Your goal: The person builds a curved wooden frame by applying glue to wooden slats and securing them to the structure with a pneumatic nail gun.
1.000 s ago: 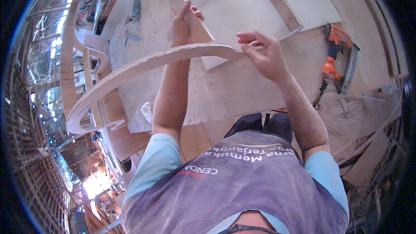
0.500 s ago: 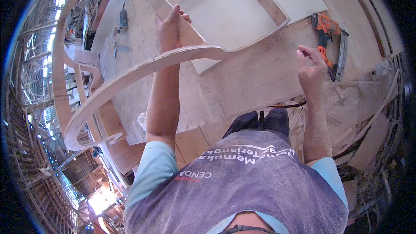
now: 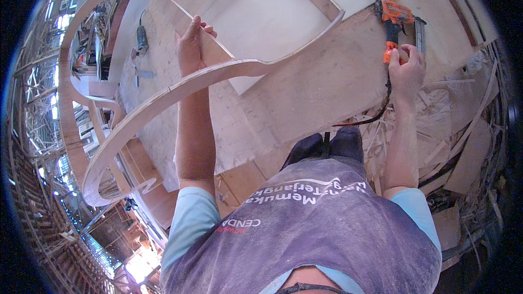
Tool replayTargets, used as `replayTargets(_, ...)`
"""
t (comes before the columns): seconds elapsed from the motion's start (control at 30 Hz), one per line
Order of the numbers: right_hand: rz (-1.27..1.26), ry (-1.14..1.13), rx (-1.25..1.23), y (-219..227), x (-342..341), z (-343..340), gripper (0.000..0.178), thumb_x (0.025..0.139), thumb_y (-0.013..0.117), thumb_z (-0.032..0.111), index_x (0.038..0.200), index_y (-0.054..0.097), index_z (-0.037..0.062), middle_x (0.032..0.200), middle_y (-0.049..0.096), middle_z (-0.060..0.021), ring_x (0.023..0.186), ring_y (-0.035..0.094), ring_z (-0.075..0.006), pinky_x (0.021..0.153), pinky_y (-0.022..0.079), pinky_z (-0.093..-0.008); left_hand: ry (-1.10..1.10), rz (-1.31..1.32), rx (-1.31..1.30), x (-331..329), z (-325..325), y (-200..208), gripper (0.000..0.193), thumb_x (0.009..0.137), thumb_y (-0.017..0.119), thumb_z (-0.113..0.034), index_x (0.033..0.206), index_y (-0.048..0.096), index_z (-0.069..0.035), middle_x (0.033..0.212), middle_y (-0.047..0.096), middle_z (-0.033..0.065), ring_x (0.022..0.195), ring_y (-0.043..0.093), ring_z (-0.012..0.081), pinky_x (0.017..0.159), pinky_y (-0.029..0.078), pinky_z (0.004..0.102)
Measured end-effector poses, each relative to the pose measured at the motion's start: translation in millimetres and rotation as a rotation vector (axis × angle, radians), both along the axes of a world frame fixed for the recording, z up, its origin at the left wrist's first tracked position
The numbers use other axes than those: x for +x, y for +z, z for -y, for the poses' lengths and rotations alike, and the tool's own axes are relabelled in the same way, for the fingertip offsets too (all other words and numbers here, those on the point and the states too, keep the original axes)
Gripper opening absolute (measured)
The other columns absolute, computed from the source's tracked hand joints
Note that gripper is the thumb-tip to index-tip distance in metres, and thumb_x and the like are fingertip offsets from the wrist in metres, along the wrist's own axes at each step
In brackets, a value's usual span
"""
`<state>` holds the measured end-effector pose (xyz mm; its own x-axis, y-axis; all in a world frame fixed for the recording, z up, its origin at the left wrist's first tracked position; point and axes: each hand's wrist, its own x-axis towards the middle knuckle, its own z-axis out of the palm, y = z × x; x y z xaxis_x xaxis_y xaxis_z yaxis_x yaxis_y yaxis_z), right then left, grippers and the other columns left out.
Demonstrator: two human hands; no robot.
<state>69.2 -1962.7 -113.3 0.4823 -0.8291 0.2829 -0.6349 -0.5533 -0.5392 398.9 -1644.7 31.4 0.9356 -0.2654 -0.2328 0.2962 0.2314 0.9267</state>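
Observation:
My left hand (image 3: 192, 49) grips a thin wooden board (image 3: 219, 49) by its edge, thumb uppermost and fingertips over the far side. The board stands on edge within a large curved wooden frame (image 3: 163, 96), whose near rail crosses over my left forearm. To the right, an orange and black nail gun (image 3: 396, 13) lies on the worktable (image 3: 305, 84). My right hand (image 3: 407, 73) is over the gun's lower end, thumb and forefinger bent with a gap between them. It hides part of the handle base and magazine.
Pale sheets (image 3: 261, 19) lie beneath the frame. At the left, a power tool (image 3: 142, 38) with a cord rests near a metal square (image 3: 144, 74). A dark hose (image 3: 376, 117) trails from the gun over the table's near edge. Wood offcuts (image 3: 436, 136) litter the right side.
My right hand has moved forward and right, onto the nail gun's lower end. My left hand keeps its grip on the board. The whole view has shifted slightly.

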Motion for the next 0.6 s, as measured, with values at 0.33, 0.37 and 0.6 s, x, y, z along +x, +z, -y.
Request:
replayTargets(0.33, -0.217, 0.084, 0.156, -25, 28, 18, 0.042, 0.084, 0.076, 0.033, 0.11, 0.052, 0.0099, 0.099, 0.066, -0.0147, 0.098, 0.066, -0.0356, 0.082, 0.051, -0.0494, 0.024, -0.04, -0.019, -2, 4, 2, 0.051, 0.089, 0.071, 0.001, 0.121, 0.032, -0.007, 0.086, 0.056, 0.0119, 0.064, 0.059, 0.0204, 0.053, 0.054, 0.0316)
replayTargets(0.37, -0.222, 0.087, 0.151, -31, 30, 22, 0.041, 0.083, 0.075, 0.031, 0.11, 0.051, 0.0102, 0.098, 0.066, -0.0146, 0.096, 0.066, -0.0359, 0.081, 0.051, -0.0498, 0.018, -0.047, -0.015, 0, 4, 4, 0.053, 0.089, 0.071, 0.002, 0.122, 0.031, -0.007, 0.086, 0.056, 0.012, 0.064, 0.059, 0.0206, 0.053, 0.054, 0.0319)
replayTargets(0.6, 0.034, -0.017, 0.404, 3, 26, 23, 0.061, 0.076, 0.074, 0.018, 0.13, 0.046, 0.0101, 0.091, 0.069, -0.0127, 0.082, 0.071, -0.0298, 0.077, 0.054, -0.0451, 0.025, 0.003, 0.036, -6, 9, 12, 0.038, 0.091, 0.071, -0.004, 0.112, 0.04, -0.005, 0.082, 0.056, 0.0105, 0.064, 0.06, 0.0193, 0.055, 0.055, 0.0304)
